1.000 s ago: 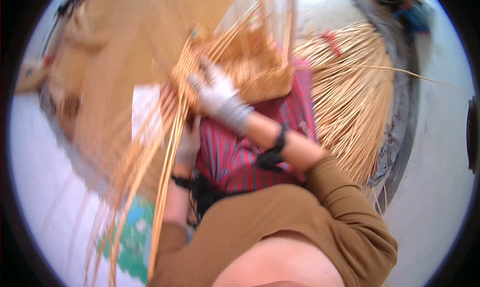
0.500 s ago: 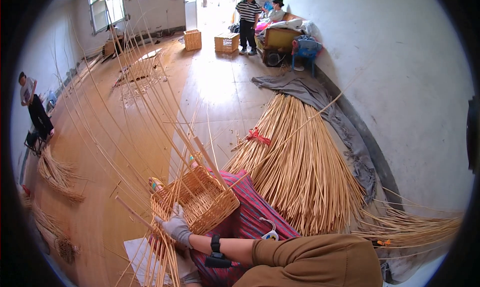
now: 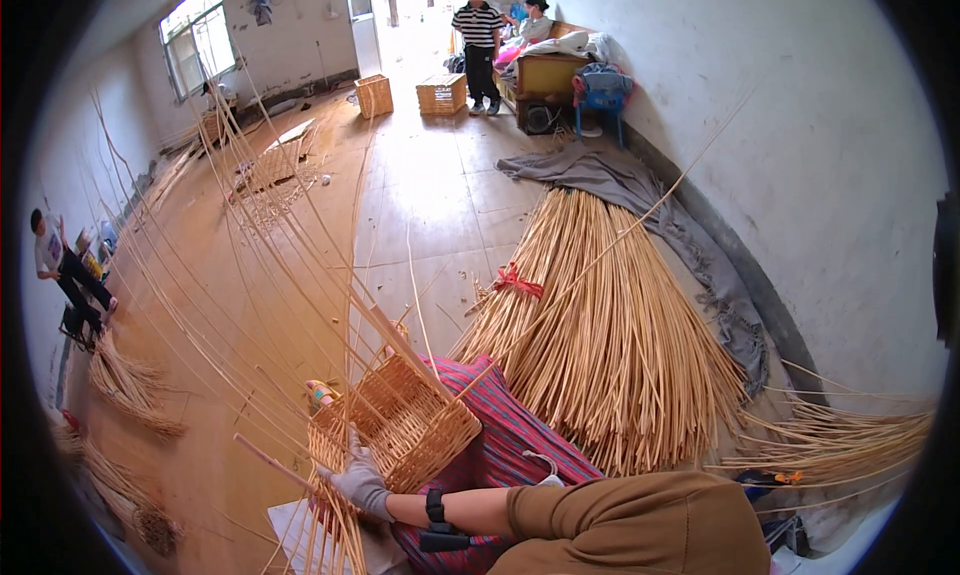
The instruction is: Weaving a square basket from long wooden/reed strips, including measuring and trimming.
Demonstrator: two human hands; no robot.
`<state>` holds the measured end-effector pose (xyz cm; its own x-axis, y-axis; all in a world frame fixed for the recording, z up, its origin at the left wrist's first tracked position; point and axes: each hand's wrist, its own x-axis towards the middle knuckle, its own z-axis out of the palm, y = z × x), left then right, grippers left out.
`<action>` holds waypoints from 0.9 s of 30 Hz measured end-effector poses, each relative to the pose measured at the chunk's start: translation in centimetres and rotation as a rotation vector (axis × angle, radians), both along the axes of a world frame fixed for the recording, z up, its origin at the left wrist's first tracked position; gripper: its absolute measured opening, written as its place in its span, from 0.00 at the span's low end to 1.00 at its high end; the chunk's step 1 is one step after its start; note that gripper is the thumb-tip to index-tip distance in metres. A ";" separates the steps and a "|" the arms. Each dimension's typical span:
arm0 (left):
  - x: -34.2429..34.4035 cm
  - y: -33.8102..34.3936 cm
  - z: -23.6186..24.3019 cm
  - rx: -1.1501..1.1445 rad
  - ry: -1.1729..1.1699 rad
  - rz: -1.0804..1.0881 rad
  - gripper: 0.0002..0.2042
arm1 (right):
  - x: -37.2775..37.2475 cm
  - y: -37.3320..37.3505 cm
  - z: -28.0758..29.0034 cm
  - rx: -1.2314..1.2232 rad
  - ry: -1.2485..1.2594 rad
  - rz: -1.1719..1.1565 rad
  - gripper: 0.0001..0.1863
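Observation:
My right hand, in a grey glove, grips the left side of a square, half-woven wicker basket, its fingers among the canes. Below it my left hand, also gloved, is mostly hidden behind hanging canes; its fingers are not visible. The basket rests on the striped pink-and-blue cloth over my lap, with long upright rods fanning up and leftward. A white sheet lies below the basket.
A large bundle of canes with red ties lies on my right beside grey cloth. More bundles lie left. A person is on the left; others are by the doorway near two baskets and a sofa.
My view has swung up from hands to room. Since half a second ago the basket appears slightly lower in view, and the person on the left has changed posture. My right hand stays at the basket.

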<state>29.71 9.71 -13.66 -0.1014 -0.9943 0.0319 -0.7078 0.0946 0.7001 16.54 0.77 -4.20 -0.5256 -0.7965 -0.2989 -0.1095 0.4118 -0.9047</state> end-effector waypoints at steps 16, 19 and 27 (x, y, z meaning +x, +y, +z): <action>-1.2 -1.2 1.6 0.026 -0.048 -0.001 0.39 | -0.2 0.7 -0.2 -0.146 0.024 0.057 0.67; -1.1 -1.2 1.6 0.031 -0.047 -0.001 0.39 | -0.3 0.8 -0.1 -0.132 0.006 0.079 0.66; -0.6 -1.0 1.4 0.031 -0.043 -0.002 0.39 | -1.0 1.1 0.9 -0.062 -0.068 0.157 0.64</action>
<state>29.14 8.70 -12.22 -0.1044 -0.9945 -0.0034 -0.7374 0.0751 0.6713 15.50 1.88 -3.32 -0.3739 -0.8849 -0.2778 -0.1055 0.3381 -0.9352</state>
